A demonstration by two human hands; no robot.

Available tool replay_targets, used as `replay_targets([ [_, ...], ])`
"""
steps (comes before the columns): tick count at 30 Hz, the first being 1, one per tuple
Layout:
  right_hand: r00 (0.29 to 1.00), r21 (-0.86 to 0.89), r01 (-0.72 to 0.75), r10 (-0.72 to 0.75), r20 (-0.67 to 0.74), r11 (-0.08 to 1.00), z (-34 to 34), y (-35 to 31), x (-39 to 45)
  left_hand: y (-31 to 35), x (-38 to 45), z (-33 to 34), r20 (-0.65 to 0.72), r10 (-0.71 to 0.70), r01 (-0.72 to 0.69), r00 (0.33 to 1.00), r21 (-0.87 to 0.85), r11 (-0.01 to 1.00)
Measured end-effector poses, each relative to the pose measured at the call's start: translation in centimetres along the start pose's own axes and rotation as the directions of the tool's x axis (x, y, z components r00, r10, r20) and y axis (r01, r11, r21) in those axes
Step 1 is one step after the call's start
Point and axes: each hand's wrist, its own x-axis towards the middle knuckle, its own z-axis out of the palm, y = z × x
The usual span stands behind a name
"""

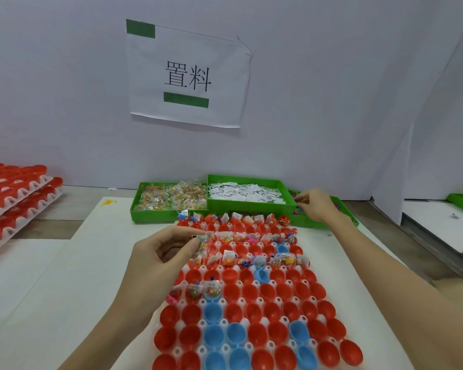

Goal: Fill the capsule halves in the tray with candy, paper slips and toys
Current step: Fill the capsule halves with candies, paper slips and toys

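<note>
left hand (161,252) fingers pinching a candy packet (202,243) over tray (254,284) at 10 o'clock | right hand (316,205) at 1 o'clock, fingers curled in toy bin (345,209), grip unclear

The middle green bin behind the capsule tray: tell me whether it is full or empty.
The middle green bin is stocked, not empty: white paper slips cover its floor in a loose heap.

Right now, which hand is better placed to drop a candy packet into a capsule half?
The left hand: it already pinches a candy packet right above the tray. The right hand is off at the far green bin.
</note>
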Motion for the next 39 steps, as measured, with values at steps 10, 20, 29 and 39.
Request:
replay_targets([
  [10, 0.991, -0.063, -0.119, 0.122, 0.046, 0.991, 1.6, -0.4, 2.2, -0.1, 0.2, -0.3, -0.012, 0.006, -0.006, 1.0, 0.012, 1.0],
  [20, 0.984, 0.164, -0.164, 0.172, -0.037, 0.973, 2.3, 0.3, 1.4, -0.1, 0.1, 0.0, 0.021, -0.021, 0.021, 1.0, 0.005, 1.0],
  [29, 0.953, 0.296, -0.074, 0.155, -0.261, 0.952, 2.7, 0.7, 0.3, -0.1, 0.1, 0.1, 0.008, -0.042, 0.042, 0.999, 0.025, 0.999],
  [39, 0.891, 0.57, 0.18, 0.112, -0.439, 0.802, -0.3, -2.7, -5.3, 0.0, -0.2, 0.3, 0.019, -0.029, 0.029, 0.999, -0.004, 1.0],
])
